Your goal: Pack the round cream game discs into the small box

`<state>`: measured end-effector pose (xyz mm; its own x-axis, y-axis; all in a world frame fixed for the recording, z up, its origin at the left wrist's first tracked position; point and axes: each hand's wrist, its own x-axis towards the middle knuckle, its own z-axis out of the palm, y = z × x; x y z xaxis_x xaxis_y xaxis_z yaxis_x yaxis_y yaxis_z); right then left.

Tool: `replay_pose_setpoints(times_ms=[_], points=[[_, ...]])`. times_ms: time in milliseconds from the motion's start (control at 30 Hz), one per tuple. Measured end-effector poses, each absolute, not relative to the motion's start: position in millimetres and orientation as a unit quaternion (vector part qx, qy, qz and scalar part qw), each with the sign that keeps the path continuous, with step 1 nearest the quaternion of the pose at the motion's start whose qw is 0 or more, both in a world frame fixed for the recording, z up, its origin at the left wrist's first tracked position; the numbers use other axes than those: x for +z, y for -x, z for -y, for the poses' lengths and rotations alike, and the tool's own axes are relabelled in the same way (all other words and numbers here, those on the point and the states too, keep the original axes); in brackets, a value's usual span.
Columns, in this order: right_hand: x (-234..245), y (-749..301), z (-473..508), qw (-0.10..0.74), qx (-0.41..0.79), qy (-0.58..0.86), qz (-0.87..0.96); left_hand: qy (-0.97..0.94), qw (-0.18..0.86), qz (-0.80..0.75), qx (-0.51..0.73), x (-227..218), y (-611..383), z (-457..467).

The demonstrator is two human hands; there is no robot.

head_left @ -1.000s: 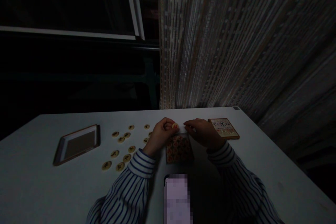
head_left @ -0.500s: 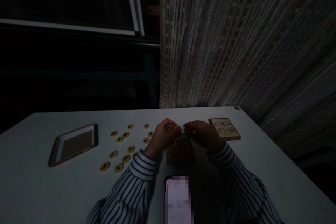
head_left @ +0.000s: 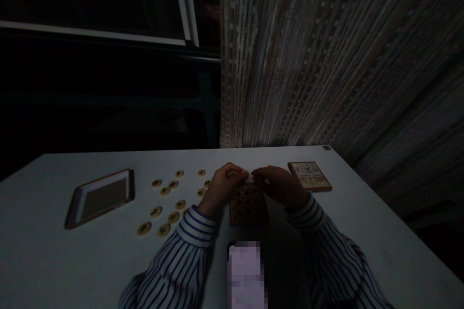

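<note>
My left hand [head_left: 222,187] is curled in a pinch at the far edge of a small box of round game pieces [head_left: 248,205]; the disc it held a moment ago is now hidden by its fingers. My right hand [head_left: 281,184] is closed too, its fingertips meeting the left hand's over the box's far rim. Whether it grips the rim or a piece is too dark to tell. Several pale round pieces [head_left: 165,203] with dark marks lie loose on the white table [head_left: 54,260] to the left of my left hand.
An empty box lid or tray [head_left: 99,197] lies at the left. A printed card or box top [head_left: 309,175] lies at the right, near the table's far corner. A phone [head_left: 245,273] sits at the near edge. A bead curtain [head_left: 326,53] hangs behind.
The pale disc in my left fingers was plainly visible a second ago; it has sunk toward the box and is now hidden. Both hands stayed close together.
</note>
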<state>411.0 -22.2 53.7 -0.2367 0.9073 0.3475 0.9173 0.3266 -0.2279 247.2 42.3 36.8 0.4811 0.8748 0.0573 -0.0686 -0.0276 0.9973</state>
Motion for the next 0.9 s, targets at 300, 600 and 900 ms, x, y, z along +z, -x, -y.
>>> replay_pose_setpoints(times_ms=[300, 600, 900], points=[[54.1, -405.2, 21.1, 0.217, 0.004, 0.584, 0.782, -0.562, 0.626, -0.363, 0.400, 40.1, -250.0, -41.0], [48.2, -407.5, 17.3, 0.275, 0.069, 0.583, 0.761, -0.565, 0.632, -0.367, 0.383, 36.7, -252.1, -39.9], [46.6, -413.7, 13.5, 0.331, 0.127, 0.569, 0.742, -0.613, 0.611, -0.362, 0.346, 32.9, -250.5, -42.4]])
